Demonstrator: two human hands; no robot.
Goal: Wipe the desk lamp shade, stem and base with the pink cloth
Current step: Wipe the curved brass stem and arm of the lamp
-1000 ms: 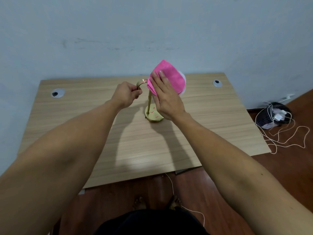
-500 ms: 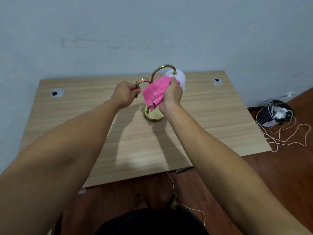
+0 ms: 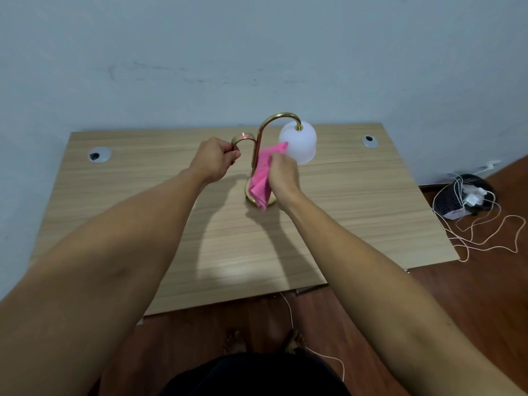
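Pink cloth (image 3: 261, 175), gripped by right hand (image 3: 283, 174), slid down the stem (image 3: 255, 155); left hand (image 3: 213, 160) still grips the handle (image 3: 243, 138).

One view only, from my head, wide-angle. Looks forward and steeply down: wooden desk (image 3: 357, 212) mid-frame at arm's reach, pale wall (image 3: 257, 52) above it, floor (image 3: 471, 295) and my bare feet (image 3: 234, 341) at the bottom edge. Both forearms enter from the lower corners. Edges bow outward.
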